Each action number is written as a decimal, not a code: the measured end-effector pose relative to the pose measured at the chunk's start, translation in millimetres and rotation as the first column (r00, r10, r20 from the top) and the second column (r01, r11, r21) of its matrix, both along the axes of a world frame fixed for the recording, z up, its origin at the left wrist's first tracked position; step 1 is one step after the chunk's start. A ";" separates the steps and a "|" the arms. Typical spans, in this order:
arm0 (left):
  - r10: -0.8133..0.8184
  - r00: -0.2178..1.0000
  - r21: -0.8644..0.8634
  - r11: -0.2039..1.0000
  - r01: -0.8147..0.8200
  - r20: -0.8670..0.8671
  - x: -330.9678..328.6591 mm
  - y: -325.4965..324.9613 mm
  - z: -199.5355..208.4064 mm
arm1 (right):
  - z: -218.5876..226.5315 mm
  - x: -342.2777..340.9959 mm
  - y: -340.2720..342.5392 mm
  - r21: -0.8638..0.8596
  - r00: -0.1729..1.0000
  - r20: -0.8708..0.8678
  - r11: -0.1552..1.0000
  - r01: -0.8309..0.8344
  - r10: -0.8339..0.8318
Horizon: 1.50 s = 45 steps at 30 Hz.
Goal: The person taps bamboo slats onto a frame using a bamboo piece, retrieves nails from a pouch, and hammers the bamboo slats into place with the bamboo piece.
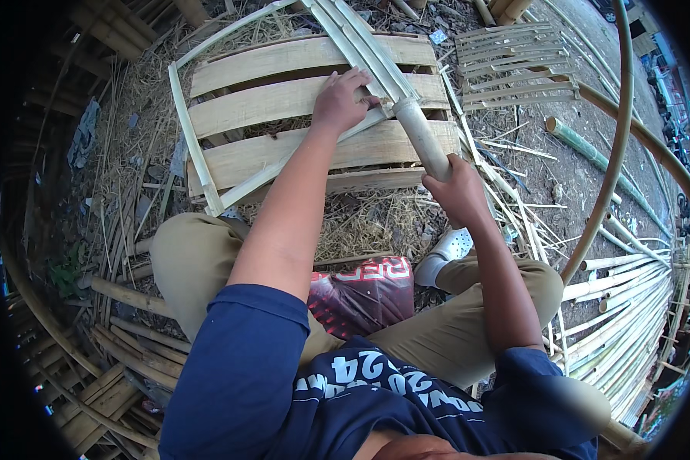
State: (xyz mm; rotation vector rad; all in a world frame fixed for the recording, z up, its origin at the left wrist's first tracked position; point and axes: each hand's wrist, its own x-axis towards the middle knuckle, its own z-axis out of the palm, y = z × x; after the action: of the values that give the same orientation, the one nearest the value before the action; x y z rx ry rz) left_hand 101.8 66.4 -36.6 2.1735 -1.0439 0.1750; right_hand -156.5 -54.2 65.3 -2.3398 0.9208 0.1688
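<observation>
My right hand (458, 188) is wrapped around the near end of a round, pale bamboo piece (424, 139). Its far end meets long split bamboo strips (360, 52) that run away across a low wooden slatted platform (261, 104); whether they are joined, I cannot tell. Against the left edge of these strips, my left hand (342, 101) has its fingers curled, seemingly gripping them. A thin bamboo strip (284, 162) slants from below my left hand to the platform's near left corner. There it meets another pale strip (191, 138) along the left side.
Right of the platform lies a slatted bamboo rack (517, 65). Beyond it are a green bamboo pole (609, 165) and a large pile of poles (629, 307). A curved pole (619, 130) arches at right. Shavings (376, 222) litter the ground; more bamboo (130, 337) is stacked left.
</observation>
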 end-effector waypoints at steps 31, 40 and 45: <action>0.035 0.999 0.047 0.998 -0.036 0.025 6.3 -4.9 -8.5 | 9.3 16.6 2.5 -0.316 0.990 -0.001 0.939 -0.134 0.141; 0.027 0.999 0.043 0.999 -0.028 0.018 1.3 -0.6 -2.4 | 32.5 12.0 -10.0 -0.110 0.993 -0.018 0.986 -0.121 0.120; 0.001 1.000 0.010 1.000 -0.001 0.009 3.9 -2.8 -3.5 | 14.1 8.5 -2.0 -0.081 0.985 0.170 0.996 0.024 -0.010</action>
State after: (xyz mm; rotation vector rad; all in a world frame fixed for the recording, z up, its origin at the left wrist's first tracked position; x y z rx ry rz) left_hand 105.7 63.6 -40.0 2.1845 -1.0508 0.1808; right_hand -148.0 -56.2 79.4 -2.3787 0.8781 -0.0755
